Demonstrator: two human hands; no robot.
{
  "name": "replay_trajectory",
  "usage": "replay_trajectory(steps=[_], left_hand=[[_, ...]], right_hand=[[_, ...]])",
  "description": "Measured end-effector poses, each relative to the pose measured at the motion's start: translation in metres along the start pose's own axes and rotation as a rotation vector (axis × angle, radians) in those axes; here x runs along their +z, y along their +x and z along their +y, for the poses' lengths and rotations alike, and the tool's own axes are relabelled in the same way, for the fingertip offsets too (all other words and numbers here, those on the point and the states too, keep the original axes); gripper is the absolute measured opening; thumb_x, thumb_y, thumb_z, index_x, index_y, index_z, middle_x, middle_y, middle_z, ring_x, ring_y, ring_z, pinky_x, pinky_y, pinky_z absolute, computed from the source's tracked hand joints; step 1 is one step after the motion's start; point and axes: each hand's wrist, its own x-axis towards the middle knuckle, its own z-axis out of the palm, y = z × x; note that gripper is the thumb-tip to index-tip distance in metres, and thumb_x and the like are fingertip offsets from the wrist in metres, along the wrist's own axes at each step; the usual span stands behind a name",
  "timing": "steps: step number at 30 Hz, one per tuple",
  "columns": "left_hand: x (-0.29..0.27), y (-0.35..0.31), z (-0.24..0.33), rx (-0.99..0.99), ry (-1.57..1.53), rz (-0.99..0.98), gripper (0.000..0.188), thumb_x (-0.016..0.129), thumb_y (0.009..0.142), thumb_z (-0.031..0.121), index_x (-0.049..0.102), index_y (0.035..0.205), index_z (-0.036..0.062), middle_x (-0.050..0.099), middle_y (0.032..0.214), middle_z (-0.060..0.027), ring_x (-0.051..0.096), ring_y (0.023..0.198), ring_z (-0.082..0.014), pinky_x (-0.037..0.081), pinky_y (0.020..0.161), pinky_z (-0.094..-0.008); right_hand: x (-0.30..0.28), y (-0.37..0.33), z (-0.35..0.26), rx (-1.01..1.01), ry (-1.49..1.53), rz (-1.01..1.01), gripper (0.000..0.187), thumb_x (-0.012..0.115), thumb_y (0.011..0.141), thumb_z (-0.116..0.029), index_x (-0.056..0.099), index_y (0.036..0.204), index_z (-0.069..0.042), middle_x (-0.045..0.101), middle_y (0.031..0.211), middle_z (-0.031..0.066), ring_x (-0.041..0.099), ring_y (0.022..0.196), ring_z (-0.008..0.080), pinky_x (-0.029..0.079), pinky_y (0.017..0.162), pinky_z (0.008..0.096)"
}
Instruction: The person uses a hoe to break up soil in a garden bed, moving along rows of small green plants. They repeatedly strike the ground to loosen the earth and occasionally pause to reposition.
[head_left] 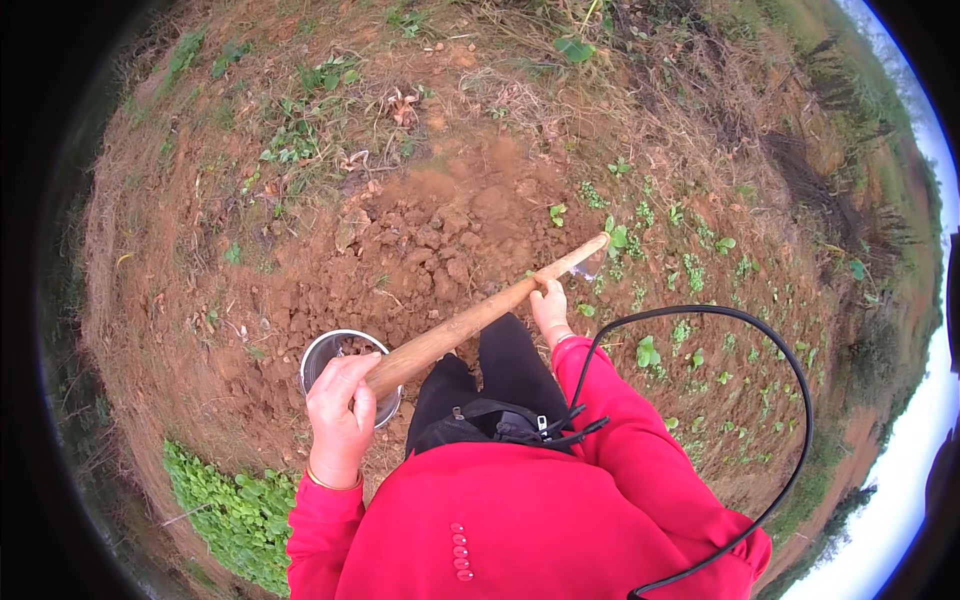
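A thick wooden-handled tool, which looks like a hoe (465, 325), slants across in front of me, from lower left up to the right. My left hand (340, 405) is closed round its near, thick-looking end. Farther along the handle, my right hand (550, 308) grips it near the far end. A small patch of shiny metal shows just under that far end; the rest of the head is hidden. Below my left hand a round metal-rimmed bucket (309, 368) stands on the soil, partly covered by the hand and handle.
Broken, cloddy soil (430, 250) lies ahead of my feet. Small green seedlings (648, 352) grow on the right, and a dense leafy patch (230, 515) at lower left. Dry grass and weeds (300, 135) lie farther out. A black cable (800, 400) loops beside my right arm.
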Motion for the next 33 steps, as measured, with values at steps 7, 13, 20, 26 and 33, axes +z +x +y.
replay_trajectory(steps=[7, 13, 20, 26, 33], left_hand=[[0.002, 0.051, 0.015, -0.039, 0.054, -0.05, 0.033, 0.045, 0.07, -0.011, 0.061, 0.097, 0.0017, 0.062, 0.082, -0.0147, 0.061, 0.074, -0.0285, 0.049, 0.068, -0.0333], [-0.008, 0.112, 0.032, -0.227, 0.438, -0.385, 0.033, 0.074, 0.061, 0.01, 0.063, 0.091, 0.0021, 0.063, 0.079, -0.0144, 0.062, 0.071, -0.0288, 0.05, 0.066, -0.0348], [-0.017, 0.082, -0.046, -0.654, 0.778, -0.653, 0.031, 0.075, 0.052, 0.028, 0.062, 0.073, 0.01, 0.062, 0.067, -0.01, 0.06, 0.061, -0.0289, 0.049, 0.058, -0.0377], [0.029, 0.038, -0.06, -0.784, 0.752, -0.635, 0.027, 0.073, 0.053, 0.026, 0.06, 0.07, 0.0099, 0.061, 0.067, -0.0103, 0.06, 0.062, -0.03, 0.049, 0.059, -0.0386], [0.143, 0.068, -0.072, -0.703, 0.66, -0.66, 0.031, 0.072, 0.055, 0.021, 0.056, 0.079, 0.0098, 0.06, 0.07, -0.0119, 0.06, 0.067, -0.0308, 0.049, 0.061, -0.0408]], right_hand=[[-0.001, 0.041, -0.033, 0.818, 0.993, -0.157, 0.039, 0.054, 0.086, -0.033, 0.046, 0.109, -0.003, 0.056, 0.099, 0.0129, 0.057, 0.092, 0.028, 0.049, 0.075, 0.0436], [0.047, 0.109, -0.009, 1.041, 1.286, -0.071, 0.031, 0.059, 0.081, -0.014, 0.041, 0.105, -0.004, 0.055, 0.08, 0.0115, 0.059, 0.069, 0.027, 0.052, 0.064, 0.0415], [0.095, 0.095, -0.019, 1.318, 1.004, -0.427, 0.023, 0.057, 0.08, -0.012, 0.047, 0.098, -0.004, 0.055, 0.085, 0.0117, 0.059, 0.08, 0.0279, 0.052, 0.069, 0.0452], [0.047, 0.113, 0.007, 1.502, 1.072, -0.325, 0.021, 0.056, 0.073, -0.007, 0.049, 0.092, -0.003, 0.054, 0.081, 0.012, 0.059, 0.073, 0.0308, 0.051, 0.067, 0.048], [-0.023, 0.247, 0.012, 1.213, 1.255, -0.21, 0.016, 0.061, 0.074, -0.016, 0.049, 0.079, -0.007, 0.052, 0.069, 0.0076, 0.055, 0.067, 0.0247, 0.048, 0.068, 0.0421]])
